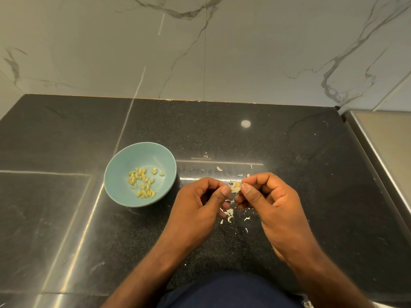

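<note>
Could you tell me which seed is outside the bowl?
The pale yellow seed pinched between left hand and right hand; others lie in the light blue bowl.

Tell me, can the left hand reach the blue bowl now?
Probably yes. The blue bowl sits close beside the left hand, with only bare counter between. That hand is pinching a seed together with the right hand, so it may have to let go first.

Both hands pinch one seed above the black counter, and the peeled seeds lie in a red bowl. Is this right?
Not red: the head view shows a light blue bowl. The left hand and right hand do pinch the seed.
</note>
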{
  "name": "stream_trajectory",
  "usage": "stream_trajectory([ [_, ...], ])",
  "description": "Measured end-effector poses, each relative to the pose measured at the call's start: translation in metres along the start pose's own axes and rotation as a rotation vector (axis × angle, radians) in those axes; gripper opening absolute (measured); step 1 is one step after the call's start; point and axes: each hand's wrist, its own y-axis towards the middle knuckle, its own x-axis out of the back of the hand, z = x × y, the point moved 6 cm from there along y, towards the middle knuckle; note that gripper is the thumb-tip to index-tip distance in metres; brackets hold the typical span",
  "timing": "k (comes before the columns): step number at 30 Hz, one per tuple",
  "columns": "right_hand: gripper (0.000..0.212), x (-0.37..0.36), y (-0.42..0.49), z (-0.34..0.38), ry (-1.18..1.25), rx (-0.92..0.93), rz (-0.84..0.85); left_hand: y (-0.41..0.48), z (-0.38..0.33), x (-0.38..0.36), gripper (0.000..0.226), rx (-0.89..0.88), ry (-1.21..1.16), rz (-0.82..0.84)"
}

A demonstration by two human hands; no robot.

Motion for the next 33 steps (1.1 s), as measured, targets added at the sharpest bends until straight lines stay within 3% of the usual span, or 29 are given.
stream_trajectory([
  [3, 0.020, -0.003, -0.002, 0.000, -0.011, 0.010, 0.009, -0.001, -0.002, -0.005, 0.019, -0.021, -0.012, 0.051],
  [8, 0.015, -0.005, -0.005, 0.002, -0.104, 0.064, 0.025, -0.001, -0.001, -0.002, 0.007, -0.043, 0.034, 0.030],
  [15, 0.017, 0.016, 0.005, 0.001, 0.167, 0.008, -0.136, 0.000, 0.007, 0.009, 0.015, -0.011, -0.033, -0.072],
  [20, 0.025, 0.010, 0.002, -0.005, 0.214, -0.080, -0.057, 0.002, 0.003, 0.005, 0.042, -0.061, 0.063, -0.046],
  [27, 0.022, -0.001, -0.002, -0.010, 0.137, -0.129, 0.064, 0.000, -0.008, 0.001, 0.027, -0.198, 0.147, 0.009],
  [33, 0.021, -0.005, -0.003, -0.012, 0.067, -0.148, 0.128, 0.001, 0.004, 0.004, 0.030, -0.140, 0.124, -0.009],
])
